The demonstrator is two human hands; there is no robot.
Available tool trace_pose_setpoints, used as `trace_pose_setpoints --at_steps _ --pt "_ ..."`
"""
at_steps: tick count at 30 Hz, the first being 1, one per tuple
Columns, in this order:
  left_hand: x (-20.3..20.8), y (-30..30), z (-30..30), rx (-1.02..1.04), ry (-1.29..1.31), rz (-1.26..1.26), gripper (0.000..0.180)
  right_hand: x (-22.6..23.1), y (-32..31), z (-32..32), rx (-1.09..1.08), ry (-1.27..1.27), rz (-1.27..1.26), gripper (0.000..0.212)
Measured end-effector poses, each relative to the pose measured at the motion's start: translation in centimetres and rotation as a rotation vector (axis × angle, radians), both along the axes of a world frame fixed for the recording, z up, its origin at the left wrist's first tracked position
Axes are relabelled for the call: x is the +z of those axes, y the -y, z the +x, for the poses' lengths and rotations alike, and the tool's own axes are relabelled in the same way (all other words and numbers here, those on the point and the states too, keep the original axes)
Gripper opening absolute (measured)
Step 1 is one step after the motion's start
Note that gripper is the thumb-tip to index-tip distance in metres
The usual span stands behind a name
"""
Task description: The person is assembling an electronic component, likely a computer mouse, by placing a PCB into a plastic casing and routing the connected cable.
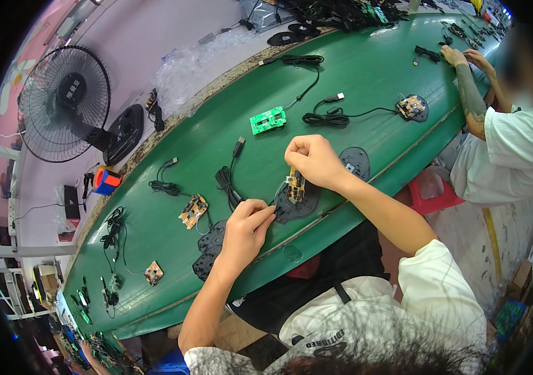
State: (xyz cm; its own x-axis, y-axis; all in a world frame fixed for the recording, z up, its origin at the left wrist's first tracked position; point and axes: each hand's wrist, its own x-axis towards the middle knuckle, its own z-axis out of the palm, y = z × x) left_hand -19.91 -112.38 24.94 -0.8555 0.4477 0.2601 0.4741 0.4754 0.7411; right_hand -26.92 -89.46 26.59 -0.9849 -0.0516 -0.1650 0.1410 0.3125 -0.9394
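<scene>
My right hand (318, 164) is closed on the upper end of a small tan circuit board (295, 187) and holds it tilted up over a black plastic mouse base (304, 209). Thin wires run from the board down toward my left hand (246, 232). Its fingers are pinched at the black USB cable (232, 195) beside the base, and their tips hide the exact grip. More black mouse bases (211, 244) lie by my left wrist. Another mouse base (358, 161) rests beyond my right wrist.
On the green belt (185, 134) lie a green circuit board (268, 120) and tan boards (193, 211) with coiled cables. A co-worker (516, 147) handles parts at the far right. A black fan (69, 103) stands left, past the belt's edge.
</scene>
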Motion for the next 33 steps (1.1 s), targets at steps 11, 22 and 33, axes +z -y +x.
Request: trace_pose_setpoints --at_steps 11,22,33 --pt "0.4 0.2 -1.3 -0.123 -0.058 -0.073 0.019 0.4 1.4 -1.7 0.033 -0.029 0.239 0.022" --pt "0.5 0.2 -1.7 -0.120 0.026 -0.053 0.018 2.5 -1.7 2.3 0.044 -0.144 0.179 0.015" --pt "1.0 0.3 -3.3 -0.230 0.092 -0.060 0.018 1.4 -0.8 -0.5 0.057 -0.064 0.285 0.023"
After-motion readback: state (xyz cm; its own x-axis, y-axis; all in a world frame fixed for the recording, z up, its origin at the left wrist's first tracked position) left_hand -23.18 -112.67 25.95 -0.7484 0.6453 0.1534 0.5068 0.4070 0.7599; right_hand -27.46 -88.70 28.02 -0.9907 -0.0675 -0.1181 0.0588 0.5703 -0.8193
